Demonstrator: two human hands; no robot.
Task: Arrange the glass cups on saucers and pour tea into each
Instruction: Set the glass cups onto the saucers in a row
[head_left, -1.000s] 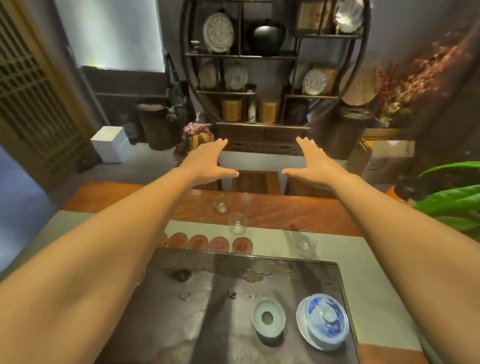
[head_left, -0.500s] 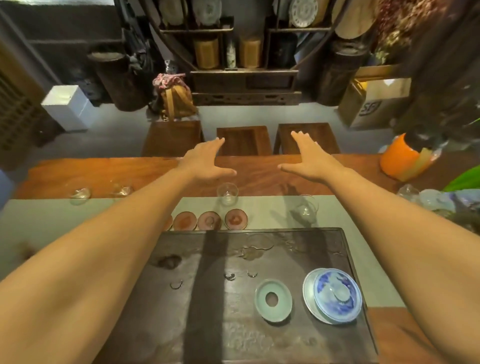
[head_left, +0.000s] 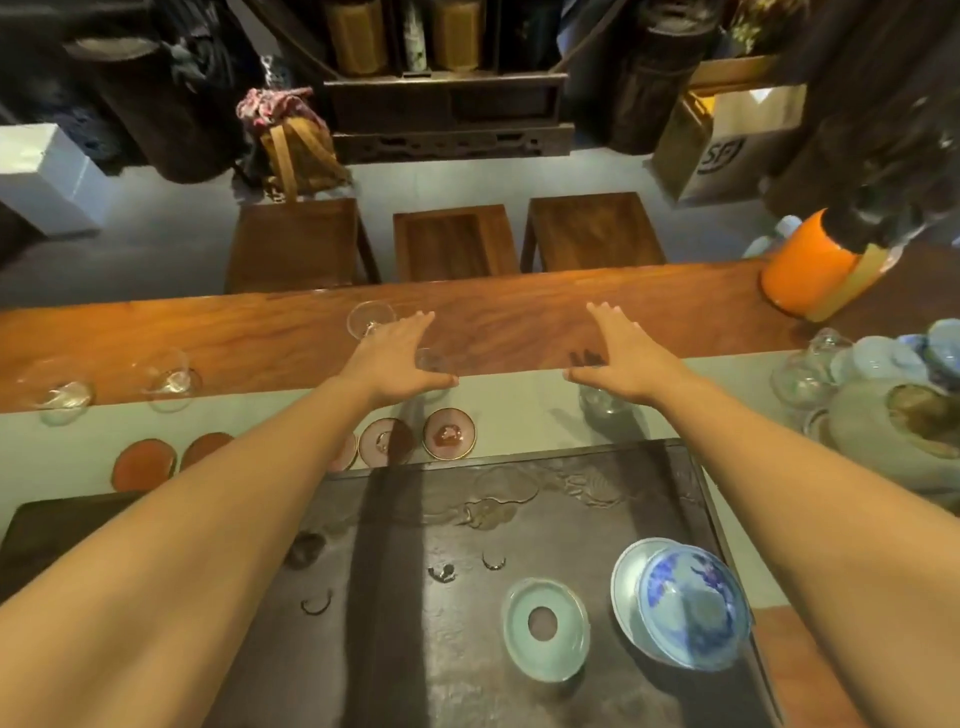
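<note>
My left hand (head_left: 392, 358) and my right hand (head_left: 621, 358) hover palm down, fingers spread, over the far side of the table, holding nothing. A small glass cup (head_left: 431, 364) stands under my left thumb, another glass cup (head_left: 370, 318) just beyond the left fingertips. Two more glass cups (head_left: 171, 382) (head_left: 65, 397) lie further left on the wood. A glass pitcher (head_left: 602, 400) sits partly hidden beneath my right hand. Several round reddish saucers (head_left: 449, 434) lie in a row on the grey runner, partly covered by my left forearm.
A dark carved tea tray (head_left: 467, 675) fills the near table, bearing a celadon ring holder (head_left: 545, 629) and a blue-and-white lidded bowl (head_left: 685, 608). More teaware (head_left: 883, 415) crowds the right edge beside an orange vase (head_left: 805, 280). Three wooden stools (head_left: 454, 241) stand beyond the table.
The view has tilted down toward the table. Both hands have lowered closer to the tabletop, still spread and apart, now over the cup and the pitcher.
</note>
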